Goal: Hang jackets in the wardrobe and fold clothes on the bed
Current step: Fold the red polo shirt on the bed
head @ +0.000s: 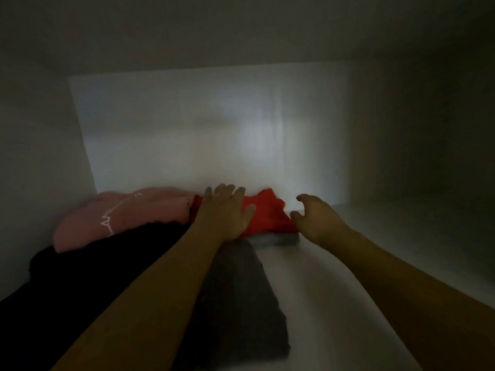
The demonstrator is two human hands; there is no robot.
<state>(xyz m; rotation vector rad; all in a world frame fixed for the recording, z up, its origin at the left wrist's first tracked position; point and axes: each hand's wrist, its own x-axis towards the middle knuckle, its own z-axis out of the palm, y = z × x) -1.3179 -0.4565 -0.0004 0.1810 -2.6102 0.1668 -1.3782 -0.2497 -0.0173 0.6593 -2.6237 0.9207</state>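
I look into a dim white wardrobe shelf (348, 263). A folded red garment (267, 212) lies at the back, on top of a grey garment (241, 290) that runs toward me. My left hand (227, 210) presses flat on the red garment with straight fingers. My right hand (318, 218) hovers at the red garment's right edge, fingers loosely curved and holding nothing. A pink garment (120, 215) with white print lies to the left, on a black garment (93, 277).
The white back wall (214, 129) of the compartment stands just behind the clothes. Side walls close in at left and right. The shelf surface to the right of the grey garment is bare white board.
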